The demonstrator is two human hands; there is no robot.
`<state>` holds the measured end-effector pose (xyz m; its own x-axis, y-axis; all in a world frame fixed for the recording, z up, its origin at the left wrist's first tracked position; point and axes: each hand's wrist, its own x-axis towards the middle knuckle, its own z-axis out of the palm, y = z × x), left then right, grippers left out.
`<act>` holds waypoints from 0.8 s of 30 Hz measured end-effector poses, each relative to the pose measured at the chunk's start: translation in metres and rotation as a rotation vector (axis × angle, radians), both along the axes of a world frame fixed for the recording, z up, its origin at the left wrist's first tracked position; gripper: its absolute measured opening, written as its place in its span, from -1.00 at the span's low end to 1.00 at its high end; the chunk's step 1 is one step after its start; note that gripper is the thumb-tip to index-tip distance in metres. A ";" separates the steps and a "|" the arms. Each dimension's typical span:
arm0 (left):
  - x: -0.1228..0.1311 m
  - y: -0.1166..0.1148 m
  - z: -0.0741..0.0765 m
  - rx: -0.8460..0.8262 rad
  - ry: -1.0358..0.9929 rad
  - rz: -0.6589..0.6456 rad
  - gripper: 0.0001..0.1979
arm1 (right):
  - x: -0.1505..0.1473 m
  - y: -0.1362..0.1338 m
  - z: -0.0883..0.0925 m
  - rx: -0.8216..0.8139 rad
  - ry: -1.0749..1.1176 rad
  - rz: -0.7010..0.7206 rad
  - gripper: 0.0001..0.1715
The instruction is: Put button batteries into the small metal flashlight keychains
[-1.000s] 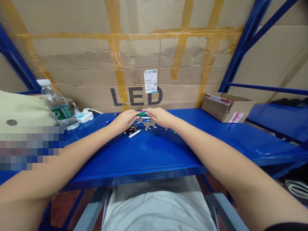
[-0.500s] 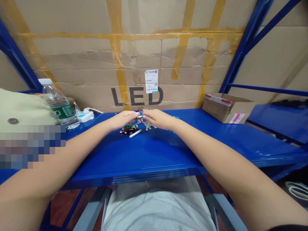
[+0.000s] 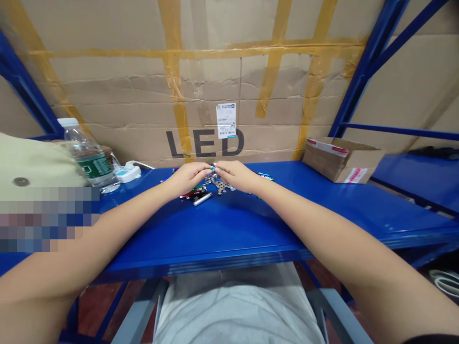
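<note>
Over the blue table my left hand (image 3: 188, 178) and my right hand (image 3: 236, 175) meet, fingertips almost touching. Both are closed in a pinch around something small, with a speck of green at the fingertips; the fingers hide the rest. Beneath and between them lies a scatter of small round silver discs, like button cells (image 3: 223, 187). Just below my left hand rest several slim tubes, some dark red and green (image 3: 193, 194), and a silver tube (image 3: 202, 199). More shiny coloured tubes (image 3: 264, 176) lie beyond my right hand, partly covered by it.
A large taped cardboard box (image 3: 201, 95) stands behind the blue table (image 3: 215, 229). At left are a water bottle (image 3: 95, 162), a white power strip (image 3: 129, 173) and a pale cloth with a button (image 3: 36, 167). An open carton (image 3: 340, 160) sits at right, near the blue frame post (image 3: 362, 81).
The blue and silver piece seen between my fingertips no longer shows; a bit of green does. My left fingers have straightened and lie closer together. Both hands stay at the same spot.
</note>
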<state>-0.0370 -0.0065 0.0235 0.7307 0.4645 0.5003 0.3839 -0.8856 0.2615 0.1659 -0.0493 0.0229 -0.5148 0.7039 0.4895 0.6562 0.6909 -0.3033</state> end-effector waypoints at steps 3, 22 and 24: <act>-0.004 0.005 -0.001 0.334 0.049 0.040 -0.56 | -0.006 0.000 -0.003 -0.261 0.268 0.072 -0.67; 0.004 -0.003 -0.004 -0.797 -0.121 -0.157 -0.56 | 0.004 0.004 0.001 0.343 -0.512 -0.263 -0.75; 0.007 -0.003 -0.007 -0.795 -0.150 -0.144 -0.57 | 0.004 0.005 0.000 0.326 -0.485 -0.277 -0.76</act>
<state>-0.0298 -0.0092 0.0161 0.7618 0.6282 0.1584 0.1914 -0.4517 0.8714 0.1702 -0.0442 0.0229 -0.5518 0.6967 0.4583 0.8333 0.4828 0.2693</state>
